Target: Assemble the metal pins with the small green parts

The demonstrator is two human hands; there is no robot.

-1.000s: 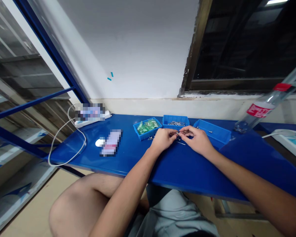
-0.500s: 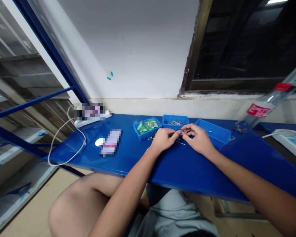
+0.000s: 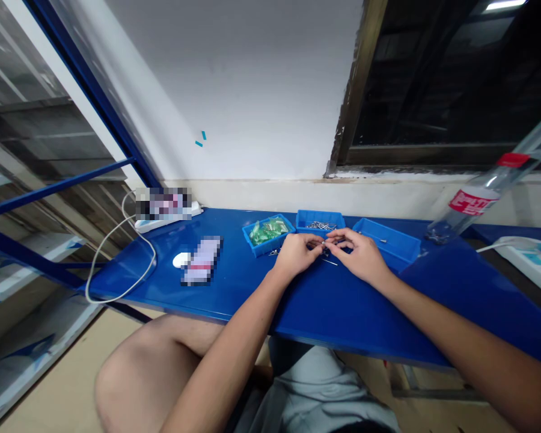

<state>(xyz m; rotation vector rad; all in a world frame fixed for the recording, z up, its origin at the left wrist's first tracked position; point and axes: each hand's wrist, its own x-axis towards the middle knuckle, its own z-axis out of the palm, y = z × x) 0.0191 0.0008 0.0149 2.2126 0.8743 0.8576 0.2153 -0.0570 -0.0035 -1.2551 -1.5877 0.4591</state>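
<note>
My left hand (image 3: 298, 251) and my right hand (image 3: 352, 251) meet fingertip to fingertip above the blue table, both closed in a pinch. What sits between their fingertips is too small and too covered to name. Below the fingers a thin metal pin (image 3: 330, 262) lies on the table, and small metal pieces (image 3: 274, 252) show beside my left hand. Just beyond the hands stands a blue bin (image 3: 320, 215) with several shiny metal rivet-like pieces. Left of it, another blue bin (image 3: 256, 248) holds green plastic packets (image 3: 268, 230). A third blue bin (image 3: 403, 242), behind my right hand, contains one small metal piece.
A clear bottle (image 3: 473, 198) with a red cap stands at the right, near a white power strip (image 3: 523, 258). Leftward on the table (image 3: 238, 288) lie a white round object (image 3: 181, 260) and a blurred-out item (image 3: 202, 261). A white cable (image 3: 155, 258) loops over the left edge.
My right hand has shifted slightly left, and its fingertips have moved closer in against those of my left hand. The bins and other things stay where they were.
</note>
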